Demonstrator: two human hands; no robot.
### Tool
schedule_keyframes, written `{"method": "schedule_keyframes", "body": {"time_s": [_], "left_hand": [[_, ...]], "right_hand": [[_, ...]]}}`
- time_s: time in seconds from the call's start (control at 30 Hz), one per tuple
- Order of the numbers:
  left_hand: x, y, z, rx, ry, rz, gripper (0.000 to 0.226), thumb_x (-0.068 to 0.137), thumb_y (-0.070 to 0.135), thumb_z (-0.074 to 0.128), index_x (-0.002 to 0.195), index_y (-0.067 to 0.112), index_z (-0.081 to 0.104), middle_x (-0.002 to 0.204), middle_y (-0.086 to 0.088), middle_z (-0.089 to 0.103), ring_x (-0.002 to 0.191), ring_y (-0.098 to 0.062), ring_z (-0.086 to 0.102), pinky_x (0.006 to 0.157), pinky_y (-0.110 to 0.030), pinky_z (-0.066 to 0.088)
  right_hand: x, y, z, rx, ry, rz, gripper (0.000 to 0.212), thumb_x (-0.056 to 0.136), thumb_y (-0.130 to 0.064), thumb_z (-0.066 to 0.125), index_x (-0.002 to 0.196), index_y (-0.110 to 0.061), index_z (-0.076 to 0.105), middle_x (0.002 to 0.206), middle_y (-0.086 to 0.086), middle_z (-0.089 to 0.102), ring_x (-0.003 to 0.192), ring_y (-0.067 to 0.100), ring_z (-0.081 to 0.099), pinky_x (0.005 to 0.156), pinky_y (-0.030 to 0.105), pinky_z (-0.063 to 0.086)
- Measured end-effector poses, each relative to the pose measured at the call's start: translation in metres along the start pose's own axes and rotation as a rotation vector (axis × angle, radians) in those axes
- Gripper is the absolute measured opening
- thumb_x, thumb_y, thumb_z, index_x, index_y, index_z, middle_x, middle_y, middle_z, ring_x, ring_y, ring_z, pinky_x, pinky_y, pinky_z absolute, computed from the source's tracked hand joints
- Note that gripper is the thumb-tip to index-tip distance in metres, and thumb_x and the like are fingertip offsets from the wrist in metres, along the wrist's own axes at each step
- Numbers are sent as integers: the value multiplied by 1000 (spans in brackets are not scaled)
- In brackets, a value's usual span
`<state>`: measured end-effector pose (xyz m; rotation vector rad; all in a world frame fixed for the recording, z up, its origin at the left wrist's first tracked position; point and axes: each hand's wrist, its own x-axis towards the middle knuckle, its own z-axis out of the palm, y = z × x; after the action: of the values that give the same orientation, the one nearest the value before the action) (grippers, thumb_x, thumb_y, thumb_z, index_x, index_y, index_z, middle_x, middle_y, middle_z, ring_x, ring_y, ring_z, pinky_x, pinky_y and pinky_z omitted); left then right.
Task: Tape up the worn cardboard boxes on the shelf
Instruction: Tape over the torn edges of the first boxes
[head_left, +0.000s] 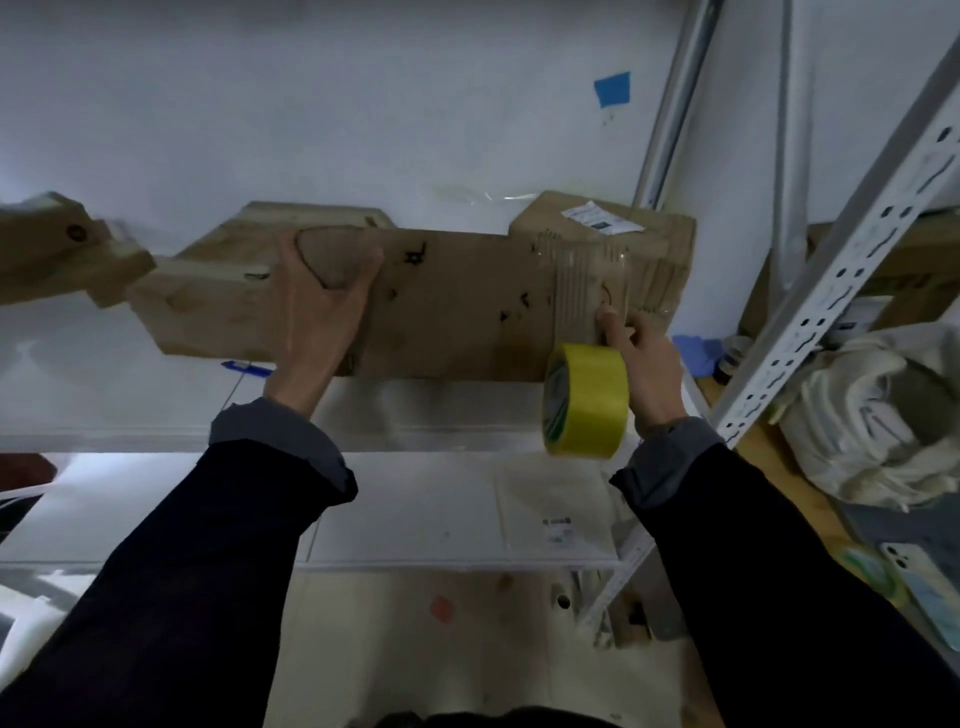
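1. Two hands work one flattened cardboard box (457, 306), which is held up in front of the white shelf (415, 415), its right end near the grey upright (831, 291).
2. The left hand (322, 301) lies spread against the box face, fingers wide and thumb hooked over the top edge, bracing it.
3. The right hand (647, 364) carries the yellow tape roll (584, 400), which hangs below it; its forefinger is stretched out and presses on the clear tape strips (589, 280) already laid on the box, the other fingers curled. Just how the roll is held I cannot tell.
4. To do this well, I judge: rub each strip flat from the middle outward, keep the roll pulled taut so no wrinkles form, and hold the left hand firm as a backing.
5. Overlap strips over the worn creases.
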<state>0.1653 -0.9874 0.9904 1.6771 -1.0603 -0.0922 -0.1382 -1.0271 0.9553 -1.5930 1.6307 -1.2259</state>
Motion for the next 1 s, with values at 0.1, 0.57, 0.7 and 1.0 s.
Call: {"method": "schedule_keyframes", "body": {"time_s": [0.1, 0.57, 0.7, 1.0], "left_hand": [[16, 18, -8, 114, -34, 29, 77, 84, 71, 61, 141, 23, 39, 129, -7, 58, 115, -27, 56, 90, -34, 37], [36, 71, 68, 561, -714, 792, 114, 68, 93, 47, 160, 35, 12, 169, 3, -8, 155, -25, -6, 123, -52, 2], [34, 86, 104, 532, -766, 891, 126, 69, 73, 75, 161, 25, 4, 169, 0, -2, 154, -24, 8, 123, -44, 14], [57, 95, 142, 563, -791, 884, 94, 64, 43, 88, 141, 18, 40, 137, -5, 51, 123, -22, 49, 96, -28, 35]], "right_hand": [[13, -16, -23, -111, 13, -59, 41, 102, -35, 54, 77, -3, 60, 81, 18, 64, 91, 39, 62, 75, 46, 45], [74, -27, -5, -95, 39, -23, 40, 89, -48, 54, 97, -11, 65, 83, 5, 63, 82, 27, 65, 76, 47, 58], [39, -38, -5, 401, 361, -355, 24, 98, -31, 49, 88, -9, 55, 83, -7, 49, 75, -1, 47, 71, 19, 39], [29, -55, 9, 408, -144, -411, 43, 90, -45, 58, 115, -10, 62, 107, 10, 68, 101, 22, 66, 86, 46, 55]]}}
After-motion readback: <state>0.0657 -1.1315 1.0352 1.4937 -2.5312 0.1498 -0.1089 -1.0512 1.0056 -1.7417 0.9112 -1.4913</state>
